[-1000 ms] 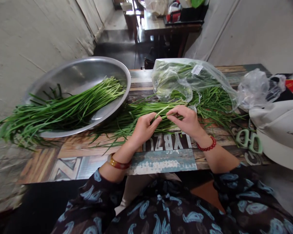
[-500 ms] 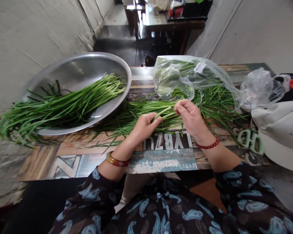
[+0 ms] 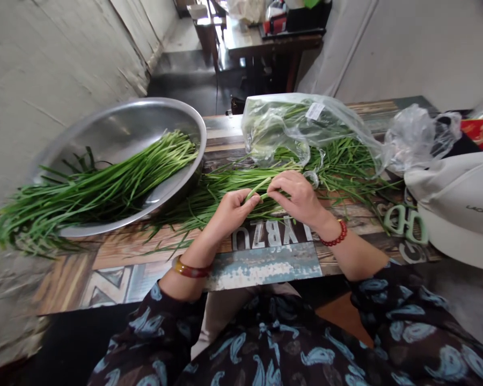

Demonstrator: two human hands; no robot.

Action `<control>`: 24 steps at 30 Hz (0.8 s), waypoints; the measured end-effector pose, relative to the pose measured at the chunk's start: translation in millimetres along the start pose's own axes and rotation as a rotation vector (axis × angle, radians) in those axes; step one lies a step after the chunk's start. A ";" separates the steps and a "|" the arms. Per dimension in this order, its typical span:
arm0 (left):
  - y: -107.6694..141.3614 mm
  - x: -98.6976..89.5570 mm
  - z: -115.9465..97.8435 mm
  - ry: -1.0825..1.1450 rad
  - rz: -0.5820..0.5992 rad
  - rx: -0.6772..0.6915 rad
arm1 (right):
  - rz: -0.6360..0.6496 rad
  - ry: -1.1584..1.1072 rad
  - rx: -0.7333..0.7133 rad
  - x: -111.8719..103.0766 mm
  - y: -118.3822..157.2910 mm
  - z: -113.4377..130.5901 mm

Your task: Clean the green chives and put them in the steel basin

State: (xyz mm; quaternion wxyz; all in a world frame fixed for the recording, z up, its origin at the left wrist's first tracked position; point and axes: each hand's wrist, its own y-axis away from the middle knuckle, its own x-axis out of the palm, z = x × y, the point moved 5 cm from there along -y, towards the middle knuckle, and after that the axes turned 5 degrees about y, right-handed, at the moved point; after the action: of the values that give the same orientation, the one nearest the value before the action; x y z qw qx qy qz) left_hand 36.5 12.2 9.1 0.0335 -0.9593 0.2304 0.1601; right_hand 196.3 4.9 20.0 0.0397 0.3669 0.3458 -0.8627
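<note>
Step in hand looks like cleaning stem by stem: left hand [image 3: 234, 211] holds a few green stems [image 3: 259, 187] between thumb and fingers, right hand [image 3: 296, 196] pinches narrow at their pale ends, just above the loose greens [image 3: 219, 183] on the table. Next move likely calls for a steady left grip and a light right-hand pull that doesn't snap the stems. Patchwork-print table [image 3: 265, 268] carries a metal basin [image 3: 121, 126] of greens at left, plastic bag [image 3: 271, 128], scissors [image 3: 406, 222] and pale cap [image 3: 454, 206] rightward; narrow room, scuffed white wall [image 3: 64, 53], second table [image 3: 243, 45] beyond.
</note>
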 end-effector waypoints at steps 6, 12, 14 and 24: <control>-0.6 -7.1 6.4 0.168 -0.082 -0.040 | -0.319 -0.227 0.323 -26.7 4.4 -33.2; 0.9 -28.6 2.1 0.207 -0.254 0.049 | -0.286 -0.160 0.363 -37.7 4.9 -49.6; 2.3 -37.4 -0.5 0.151 -0.357 0.110 | -0.243 -0.014 0.299 -37.6 3.7 -49.5; 4.6 -40.0 -8.0 -0.164 -0.409 0.149 | -0.010 0.527 0.188 -24.4 7.3 -53.8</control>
State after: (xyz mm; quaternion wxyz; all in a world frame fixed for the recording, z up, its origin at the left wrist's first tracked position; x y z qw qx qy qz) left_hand 3.1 24.3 29.6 0.1547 -0.9647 0.0391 0.2096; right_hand 249.0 28.5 5.5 -0.0900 0.5792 0.2641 -0.7660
